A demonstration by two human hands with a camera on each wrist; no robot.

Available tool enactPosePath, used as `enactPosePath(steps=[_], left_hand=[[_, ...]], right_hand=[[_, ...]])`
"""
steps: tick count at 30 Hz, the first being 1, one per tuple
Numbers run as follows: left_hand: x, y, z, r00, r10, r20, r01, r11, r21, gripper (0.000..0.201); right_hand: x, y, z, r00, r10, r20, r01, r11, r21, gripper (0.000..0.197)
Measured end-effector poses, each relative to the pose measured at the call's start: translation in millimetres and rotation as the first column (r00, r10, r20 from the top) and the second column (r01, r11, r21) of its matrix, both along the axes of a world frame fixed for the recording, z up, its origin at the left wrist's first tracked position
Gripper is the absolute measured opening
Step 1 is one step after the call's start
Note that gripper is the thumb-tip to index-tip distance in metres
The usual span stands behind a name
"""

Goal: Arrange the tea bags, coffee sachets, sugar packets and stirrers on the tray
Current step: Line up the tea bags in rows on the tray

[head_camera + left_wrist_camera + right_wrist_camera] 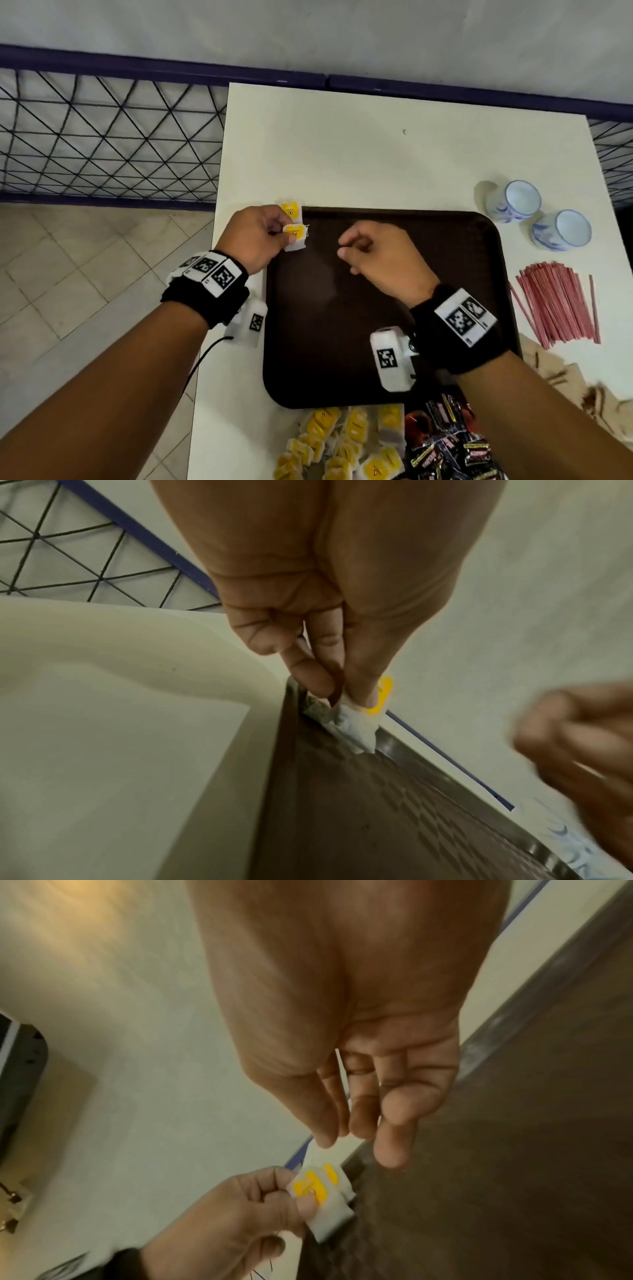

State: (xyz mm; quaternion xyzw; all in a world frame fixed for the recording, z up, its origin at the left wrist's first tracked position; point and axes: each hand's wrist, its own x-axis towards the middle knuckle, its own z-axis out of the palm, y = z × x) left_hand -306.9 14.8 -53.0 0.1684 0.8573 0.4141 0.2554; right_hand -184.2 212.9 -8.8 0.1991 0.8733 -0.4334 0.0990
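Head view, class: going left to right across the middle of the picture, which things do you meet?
Left hand pinching tea bags → right hand over the tray → stirrers.

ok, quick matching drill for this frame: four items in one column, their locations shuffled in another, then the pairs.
Items:
1. stirrers
2. cups
3. pile of tea bags
4. tea bag with yellow tag

Places:
A. pinched in the left hand, at the tray far left corner
B. table, right of the tray
C. table, beyond the tray's far right corner
D. table, near edge, below the tray

Pairs: 1-B, 2-C, 3-D, 4-A
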Motion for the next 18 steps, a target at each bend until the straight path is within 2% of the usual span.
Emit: enactPosePath(steps=[4,7,10,13,15,18], left_hand=[[-3.8,10.7,-0.3,0.997,0.022,-0.075,-0.023,1.0,-0.008,0.018],[-8.4,16.6,-0.4,0.983,-0.003,-0.183,-0.018,0.993,-0.113,0.011],[-13.7,19.2,-2.3,0.969,-0.007,-0.248,-0.033,0.987,-0.158,0.014],[-13.0,17.2,0.2,0.953,0.035,-0.299,-0.084,0.985,-0.153,0.036],[-5.9,13.8,7.1,0.931,0.048,-0.363,-0.112,0.981,-0.157,0.043],[24.9,2.1,25.1,0.919,0.001,-0.394,-0.048,0.993,-0.109,0.03]], right_hand=[[96.7,7.2,2.1,0.989,0.003,0.147,0.003,0.999,-0.041,0.008],[150.8,8.9,-2.5,0.965,-0.017,0.26,0.036,0.997,-0.066,0.012],[179.4,0.5,-1.6,0.957,0.002,0.291,0.024,0.996,-0.087,0.015],[194.3,-16.8,-1.6,0.954,0.059,0.295,-0.032,0.995,-0.095,0.012],[202.8,-28.6,-4.2,0.95,0.092,0.3,-0.076,0.995,-0.065,0.009],[215.6,-44.3,-5.9,0.934,0.116,0.339,-0.112,0.993,-0.03,0.007]])
